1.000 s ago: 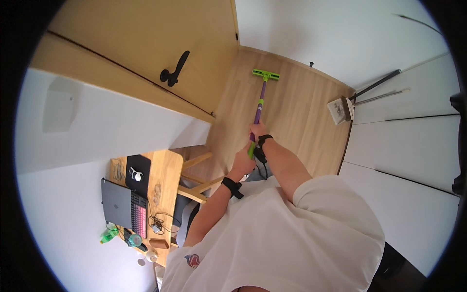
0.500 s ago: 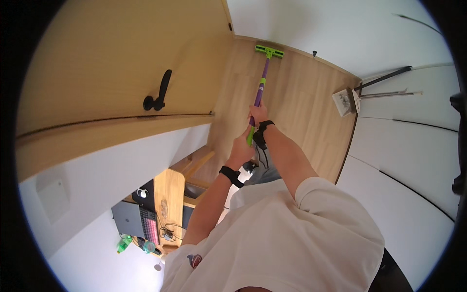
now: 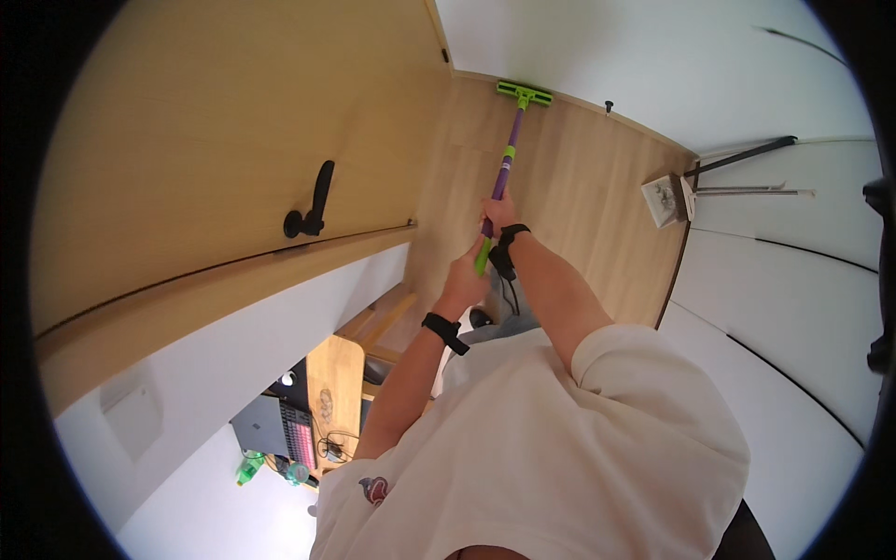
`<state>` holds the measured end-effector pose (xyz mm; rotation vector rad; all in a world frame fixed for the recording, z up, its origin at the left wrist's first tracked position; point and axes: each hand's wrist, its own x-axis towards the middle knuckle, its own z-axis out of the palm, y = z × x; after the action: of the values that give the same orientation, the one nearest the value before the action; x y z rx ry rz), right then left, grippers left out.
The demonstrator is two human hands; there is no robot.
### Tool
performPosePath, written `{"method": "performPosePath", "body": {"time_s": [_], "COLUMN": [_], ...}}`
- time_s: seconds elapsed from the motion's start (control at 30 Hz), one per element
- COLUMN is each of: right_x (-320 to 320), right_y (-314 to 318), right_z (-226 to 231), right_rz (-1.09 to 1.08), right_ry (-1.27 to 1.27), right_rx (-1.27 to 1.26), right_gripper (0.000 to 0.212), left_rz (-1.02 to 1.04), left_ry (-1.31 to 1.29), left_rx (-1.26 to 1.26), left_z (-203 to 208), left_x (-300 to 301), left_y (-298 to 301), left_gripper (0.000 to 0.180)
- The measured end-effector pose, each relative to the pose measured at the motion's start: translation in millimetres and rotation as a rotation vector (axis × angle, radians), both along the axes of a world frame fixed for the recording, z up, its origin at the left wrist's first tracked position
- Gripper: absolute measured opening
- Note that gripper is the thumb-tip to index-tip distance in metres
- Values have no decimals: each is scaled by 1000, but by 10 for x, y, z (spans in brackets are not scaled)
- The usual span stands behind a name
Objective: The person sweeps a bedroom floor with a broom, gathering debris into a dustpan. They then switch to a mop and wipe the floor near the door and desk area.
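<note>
Both my hands are wrapped round the long handle of a sponge mop [image 3: 504, 168], purple with green joints and a green lower grip end. My right hand [image 3: 501, 214] grips farther up the handle, on the purple part. Closer to my body, my left hand [image 3: 462, 278] is closed round the green end. The mop's wide green head [image 3: 525, 93] rests on the wood floor right by the foot of the far white wall. Fingers of both hands are partly hidden, and the underside of the mop head does not show.
A wooden door [image 3: 233, 112] with a black handle [image 3: 312, 205] stands at left. By the white cabinets [image 3: 775, 271] at right is a white-and-brown bin [image 3: 665, 200] with long poles beside it. A black doorstop [image 3: 609, 105] sits near the wall. Lower left, a desk [image 3: 336, 373] holds a laptop [image 3: 261, 427].
The mop head sits slightly farther right along the wall's foot. My view has shifted a little, and both hands keep their hold on the handle.
</note>
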<state>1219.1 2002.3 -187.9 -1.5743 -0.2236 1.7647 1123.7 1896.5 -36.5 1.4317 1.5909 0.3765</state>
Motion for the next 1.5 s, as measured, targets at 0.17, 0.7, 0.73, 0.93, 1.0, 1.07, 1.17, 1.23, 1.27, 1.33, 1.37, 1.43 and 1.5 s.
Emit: {"method": "performPosePath", "body": {"time_s": [0.17, 0.7, 0.73, 0.93, 1.0, 1.07, 1.17, 1.23, 1.27, 1.33, 1.37, 1.43, 1.5], "right_x": [62, -160, -168, -225, -225, -257, -335, -356, -375, -368, -367, -329, -300], "right_y": [-242, -2013, -2123, -2647, -2771, -2900, -3104, -3220, -3288, -3358, -3378, -3369, -3350], "right_z": [6, 289, 279, 212, 186, 208, 306, 361, 403, 468, 436, 369, 432], "right_rz": [94, 171, 185, 219, 244, 280, 277, 273, 284, 294, 291, 260, 222], "right_ry": [-79, -179, -153, -167, -206, -277, -316, -326, -329, -372, -408, -436, -415], "right_rx": [32, 79, 84, 18, 27, 3, -16, -26, -33, -5, 30, 58, 35], "right_gripper": [34, 28, 27, 26, 26, 24, 25, 26, 26, 25, 25, 22, 19], "left_rz": [-38, -160, -172, -207, -232, -251, -286, -293, -283, -249, -226, -199, -172], "left_ry": [32, -39, -35, 0, 5, -6, 20, 41, 50, 2, -52, -90, -59], "left_rx": [-43, 41, 4, -107, -94, -40, -36, -98, -152, -180, -155, -148, -195], "left_z": [221, 367, 396, 637, 642, 631, 645, 713, 821, 847, 810, 707, 571], "left_x": [49, -265, -285, -331, -342, -369, -443, -453, -453, -442, -440, -399, -350], "left_y": [-191, -1923, -2027, -2557, -2696, -2847, -3039, -3122, -3162, -3268, -3338, -3342, -3304], "left_gripper": [72, 72, 74, 78, 80, 77, 78, 81, 82, 83, 84, 84, 83]}}
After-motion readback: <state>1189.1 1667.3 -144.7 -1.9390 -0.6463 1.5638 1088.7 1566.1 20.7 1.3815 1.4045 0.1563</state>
